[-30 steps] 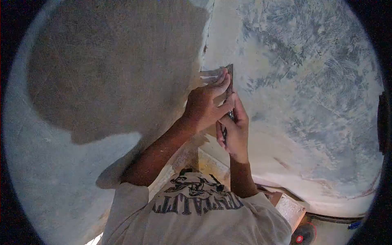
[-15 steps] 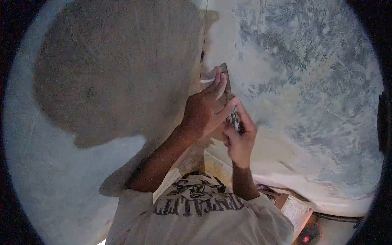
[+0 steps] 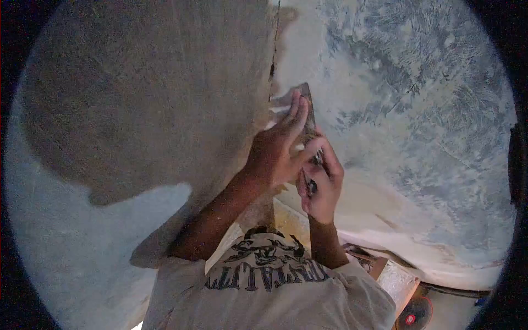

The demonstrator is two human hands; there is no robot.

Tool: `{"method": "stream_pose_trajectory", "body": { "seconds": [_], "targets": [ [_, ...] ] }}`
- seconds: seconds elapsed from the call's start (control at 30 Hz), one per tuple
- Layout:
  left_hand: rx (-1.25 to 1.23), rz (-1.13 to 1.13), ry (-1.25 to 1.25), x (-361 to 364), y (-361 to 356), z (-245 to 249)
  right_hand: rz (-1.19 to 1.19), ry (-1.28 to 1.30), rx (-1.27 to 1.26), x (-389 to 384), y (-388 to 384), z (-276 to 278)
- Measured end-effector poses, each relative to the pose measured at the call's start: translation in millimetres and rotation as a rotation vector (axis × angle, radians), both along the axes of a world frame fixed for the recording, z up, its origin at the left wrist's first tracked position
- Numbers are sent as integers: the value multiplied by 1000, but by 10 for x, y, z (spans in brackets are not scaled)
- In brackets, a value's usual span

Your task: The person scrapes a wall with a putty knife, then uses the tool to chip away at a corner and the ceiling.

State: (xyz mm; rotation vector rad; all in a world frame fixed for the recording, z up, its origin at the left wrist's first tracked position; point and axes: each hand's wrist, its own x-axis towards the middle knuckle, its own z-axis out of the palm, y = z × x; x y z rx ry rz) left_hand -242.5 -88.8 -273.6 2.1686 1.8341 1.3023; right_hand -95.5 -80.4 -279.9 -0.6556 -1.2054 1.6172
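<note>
A flat metal blade (image 3: 309, 113) with a handle lies against the wall near the vertical crack. My right hand (image 3: 324, 176) is wrapped round its handle. The fingertips of my left hand (image 3: 280, 143) press on the blade's left side, with its thumb by my right hand. Left of the blade is a smooth wall face (image 3: 137, 82) darkened by a shadow. To its right the wall (image 3: 396, 99) is mottled grey and white.
A dark crack (image 3: 272, 70) runs up the wall corner above my hands. At the lower right are a box-like block (image 3: 397, 280) and a round dark object with a red centre (image 3: 410, 318). My printed shirt (image 3: 264, 291) shows below.
The blade has turned slightly and shows more of its flat face. My right hand has shifted a little down and left. The large shadow has spread to the left.
</note>
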Motion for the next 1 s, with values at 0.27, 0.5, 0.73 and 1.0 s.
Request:
{"method": "stream_pose_trajectory", "body": {
  "seconds": [0.27,0.5,0.73,1.0],
  "targets": [
    [12,-90,-69,-46,11,-15,-66,21,14,-96,-112,2],
    [8,-7,72,-22,-6,36,-109,-5,33,-72,-38,-121],
    [-4,-65,-32,-27,-56,11,-185,-21,105,-167,-108,-326],
    [24,-64,-47,-65,-78,-14,-378,-22,282,-442,-105,-623]
  ]
}}
